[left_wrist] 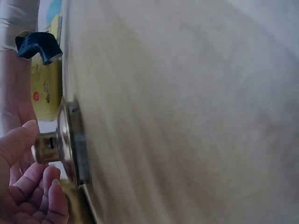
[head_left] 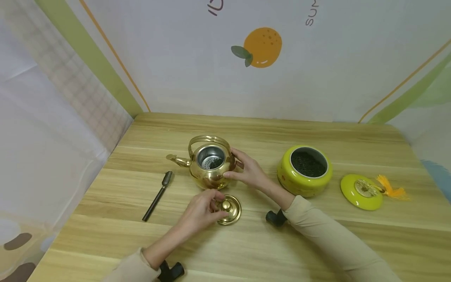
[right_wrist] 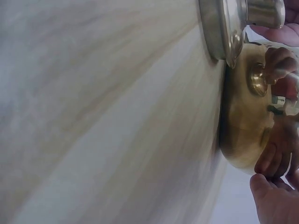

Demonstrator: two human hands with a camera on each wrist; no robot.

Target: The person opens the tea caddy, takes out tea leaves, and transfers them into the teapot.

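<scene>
A gold teapot (head_left: 211, 180) stands on the wooden table, its top uncovered, with dark tea leaves (head_left: 215, 163) in the metal strainer (head_left: 208, 161). My right hand (head_left: 246, 168) grips the pot's right side, thumb in front and fingers behind; the thumb tip (right_wrist: 261, 186) shows against the brass in the right wrist view. In front of the pot lies its gold lid (head_left: 233, 216), knob up. My left hand (head_left: 201, 207) is around the lid's knob (left_wrist: 46, 147), thumb and fingers apart on either side of it, with a visible gap below the knob.
A yellow-green jar (head_left: 299, 182) of dark tea leaves stands to the right. Its lid (head_left: 356, 197), with an orange tassel (head_left: 392, 190), lies farther right. A dark tea scoop (head_left: 156, 199) lies left of the teapot. A printed cloth (head_left: 197, 78) hangs behind the table.
</scene>
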